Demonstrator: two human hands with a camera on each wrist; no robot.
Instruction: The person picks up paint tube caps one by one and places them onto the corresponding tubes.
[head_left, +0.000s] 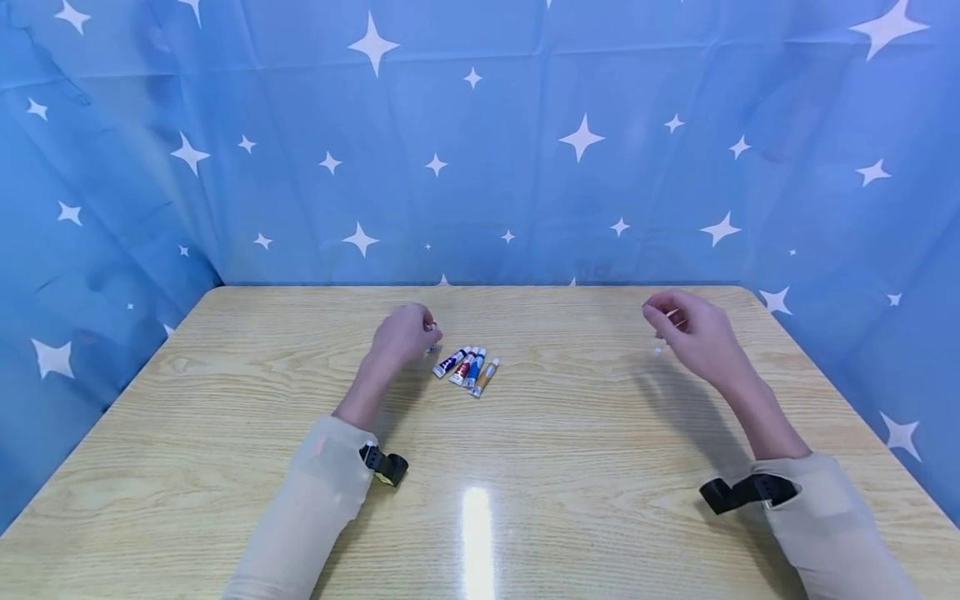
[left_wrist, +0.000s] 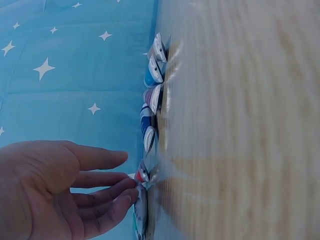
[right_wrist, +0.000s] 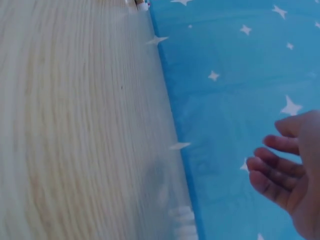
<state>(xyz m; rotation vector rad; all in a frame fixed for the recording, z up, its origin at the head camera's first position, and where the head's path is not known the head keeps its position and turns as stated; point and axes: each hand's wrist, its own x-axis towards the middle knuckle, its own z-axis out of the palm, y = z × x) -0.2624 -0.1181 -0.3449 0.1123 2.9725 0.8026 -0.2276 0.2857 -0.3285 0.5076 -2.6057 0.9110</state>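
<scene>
Several small paint tubes lie on the wooden table: a dark purple tube (head_left: pixel 450 362), a red tube (head_left: pixel 463 367), a blue tube (head_left: pixel 475 368) and an ochre tube (head_left: pixel 484 377). Left of this row, my left hand (head_left: pixel 405 335) is low over the tabletop. In the left wrist view its fingertips touch or nearly touch a tube with a red patch (left_wrist: pixel 142 172) and a tube with some green (left_wrist: pixel 141 212); the thumb stands apart from the fingers. My right hand (head_left: pixel 693 333) hovers over the right side of the table, fingers loosely bent, with nothing seen in it.
The pale wooden table (head_left: pixel 585 467) ends at a blue curtain (head_left: pixel 480 167) with white stars, which also hangs along both sides. A small white spot (head_left: pixel 657 351) below the right hand is too small to identify.
</scene>
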